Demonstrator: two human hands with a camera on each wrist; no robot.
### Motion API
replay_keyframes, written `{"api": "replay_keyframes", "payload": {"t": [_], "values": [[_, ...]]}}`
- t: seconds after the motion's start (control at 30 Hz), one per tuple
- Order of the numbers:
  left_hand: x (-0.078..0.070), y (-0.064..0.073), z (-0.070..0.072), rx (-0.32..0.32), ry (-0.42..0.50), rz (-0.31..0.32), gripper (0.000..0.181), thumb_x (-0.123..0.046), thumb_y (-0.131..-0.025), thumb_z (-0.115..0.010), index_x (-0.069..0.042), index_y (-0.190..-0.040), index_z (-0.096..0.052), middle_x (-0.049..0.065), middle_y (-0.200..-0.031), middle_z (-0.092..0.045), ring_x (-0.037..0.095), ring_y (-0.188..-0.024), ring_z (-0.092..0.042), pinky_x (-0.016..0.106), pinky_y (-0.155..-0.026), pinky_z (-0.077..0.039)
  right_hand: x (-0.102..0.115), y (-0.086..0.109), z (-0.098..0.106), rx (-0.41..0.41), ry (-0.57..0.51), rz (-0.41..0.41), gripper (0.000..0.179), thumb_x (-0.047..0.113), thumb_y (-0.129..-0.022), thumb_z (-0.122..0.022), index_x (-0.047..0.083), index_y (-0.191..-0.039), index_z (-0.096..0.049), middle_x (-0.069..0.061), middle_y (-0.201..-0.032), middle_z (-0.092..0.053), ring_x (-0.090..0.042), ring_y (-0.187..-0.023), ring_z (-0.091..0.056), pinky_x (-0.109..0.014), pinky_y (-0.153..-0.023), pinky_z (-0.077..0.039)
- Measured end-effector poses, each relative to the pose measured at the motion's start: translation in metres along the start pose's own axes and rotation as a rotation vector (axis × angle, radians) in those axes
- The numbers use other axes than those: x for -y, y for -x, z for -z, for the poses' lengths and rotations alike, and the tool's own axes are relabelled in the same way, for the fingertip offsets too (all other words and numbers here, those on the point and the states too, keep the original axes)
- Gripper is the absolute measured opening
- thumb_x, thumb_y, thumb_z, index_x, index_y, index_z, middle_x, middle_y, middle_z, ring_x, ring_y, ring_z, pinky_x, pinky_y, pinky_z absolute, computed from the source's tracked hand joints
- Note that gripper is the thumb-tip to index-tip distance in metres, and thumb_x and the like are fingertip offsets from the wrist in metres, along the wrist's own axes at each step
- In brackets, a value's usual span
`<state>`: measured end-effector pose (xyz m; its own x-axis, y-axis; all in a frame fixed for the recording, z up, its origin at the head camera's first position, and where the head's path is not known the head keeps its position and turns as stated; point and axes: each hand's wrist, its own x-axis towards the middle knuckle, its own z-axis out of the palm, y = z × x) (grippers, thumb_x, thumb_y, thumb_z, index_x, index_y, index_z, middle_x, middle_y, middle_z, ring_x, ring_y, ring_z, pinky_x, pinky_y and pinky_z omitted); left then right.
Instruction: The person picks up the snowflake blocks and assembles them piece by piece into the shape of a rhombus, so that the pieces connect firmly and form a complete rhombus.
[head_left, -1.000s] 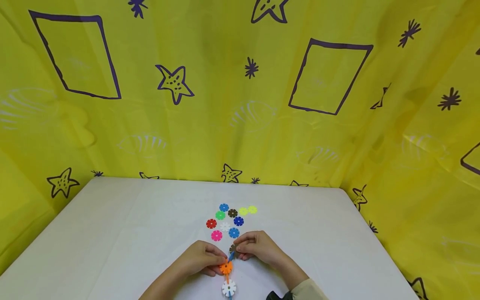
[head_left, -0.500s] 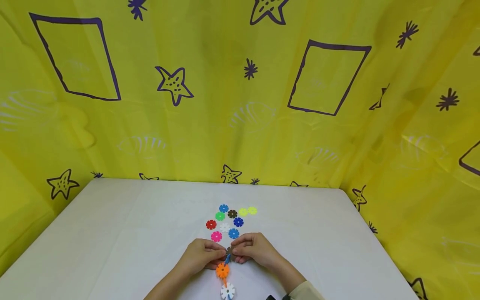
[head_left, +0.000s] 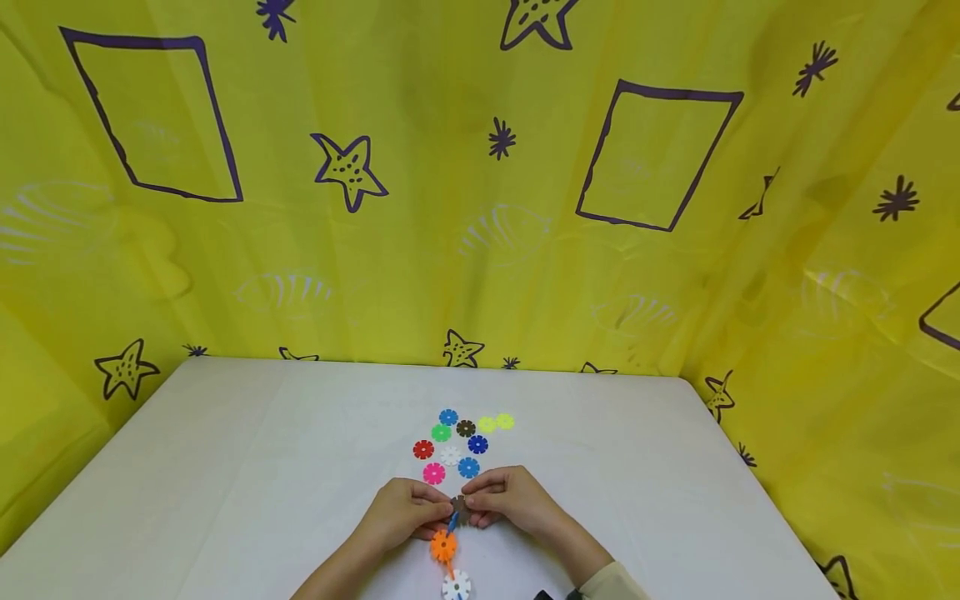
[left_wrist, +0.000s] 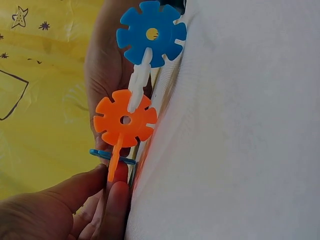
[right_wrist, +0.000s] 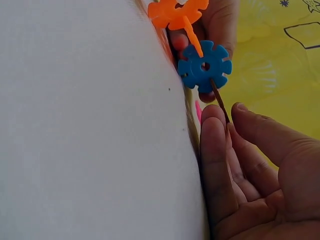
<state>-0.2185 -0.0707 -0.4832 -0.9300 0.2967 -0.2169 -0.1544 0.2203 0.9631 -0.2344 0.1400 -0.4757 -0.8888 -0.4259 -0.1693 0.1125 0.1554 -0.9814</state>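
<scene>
Pinching the brown disc (head_left: 460, 503) by its rim, the right hand (head_left: 512, 500) set thumb against fingers, while the left hand (head_left: 405, 507) gripped the opposite edge the same way. The disc was slotted into a blue disc (right_wrist: 201, 76) at the far end of a chain; whether it touched the table (head_left: 300, 467) could not be told. Next came an orange disc (head_left: 437, 550), a second orange disc (left_wrist: 111, 122), a white disc (head_left: 449, 586) and another blue disc (left_wrist: 139, 35), neighbours set crosswise. The pieces looked like thin, stiff plastic, probably very light and slightly slick; the rim either side of a joint seemed the best hold, since sideways bending might loosen the slots. Beyond the hands lay ten loose discs (head_left: 446, 457), with a yellow curtain (head_left: 420, 267) behind.
</scene>
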Motion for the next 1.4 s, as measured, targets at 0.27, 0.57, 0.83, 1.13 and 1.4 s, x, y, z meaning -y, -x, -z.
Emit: {"api": "replay_keyframes", "payload": {"t": [0.27, 0.57, 0.83, 1.13, 1.4], "values": [[0.0, 0.002, 0.0, -0.003, 0.017, 0.013, 0.02, -0.012, -0.086, -0.076, 0.005, -0.097, -0.072, 0.009, -0.078, -0.074, 0.008, -0.06, -0.066, 0.025, -0.058, -0.06, 0.004, -0.008, 0.028, -0.09, 0.096, 0.032, 0.029, 0.009, -0.091, -0.069, -0.012, -0.111, -0.067, -0.016, -0.084, -0.073, -0.012, -0.066, -0.066, -0.027, -0.065, -0.061], [-0.001, 0.001, 0.001, 0.001, 0.009, 0.018, 0.019, -0.011, -0.086, -0.076, 0.004, -0.096, -0.073, 0.008, -0.077, -0.074, 0.007, -0.06, -0.065, 0.025, -0.058, -0.059, 0.015, -0.044, 0.07, -0.285, 0.349, -0.001, 0.021, 0.013, -0.09, -0.072, -0.002, -0.104, -0.072, -0.007, -0.083, -0.071, -0.014, -0.07, -0.065, -0.029, -0.068, -0.06], [-0.001, 0.002, 0.002, 0.0, 0.008, 0.014, 0.02, -0.012, -0.086, -0.076, 0.005, -0.096, -0.072, 0.008, -0.078, -0.074, 0.007, -0.06, -0.065, 0.025, -0.058, -0.06, 0.021, -0.074, 0.087, -0.416, 0.398, -0.068, 0.026, 0.014, -0.089, -0.073, -0.001, -0.11, -0.072, -0.009, -0.098, -0.074, -0.014, -0.074, -0.067, -0.027, -0.073, -0.06], [0.001, 0.001, 0.002, 0.003, 0.001, 0.019, 0.02, -0.013, -0.086, -0.076, 0.004, -0.097, -0.073, 0.008, -0.078, -0.074, 0.008, -0.06, -0.065, 0.026, -0.059, -0.06, 0.016, -0.081, 0.088, -0.431, 0.517, -0.071, 0.023, 0.012, -0.081, -0.081, 0.004, -0.101, -0.077, -0.009, -0.103, -0.073, -0.017, -0.089, -0.063, -0.031, -0.08, -0.057], [0.001, 0.001, 0.001, -0.002, 0.003, 0.021, 0.021, -0.013, -0.086, -0.076, 0.004, -0.098, -0.073, 0.008, -0.078, -0.074, 0.008, -0.061, -0.065, 0.026, -0.059, -0.06, 0.015, -0.081, 0.084, -0.425, 0.589, -0.057, 0.017, 0.009, -0.079, -0.082, 0.005, -0.095, -0.077, -0.004, -0.091, -0.071, -0.018, -0.086, -0.058, -0.029, -0.075, -0.053]]}}
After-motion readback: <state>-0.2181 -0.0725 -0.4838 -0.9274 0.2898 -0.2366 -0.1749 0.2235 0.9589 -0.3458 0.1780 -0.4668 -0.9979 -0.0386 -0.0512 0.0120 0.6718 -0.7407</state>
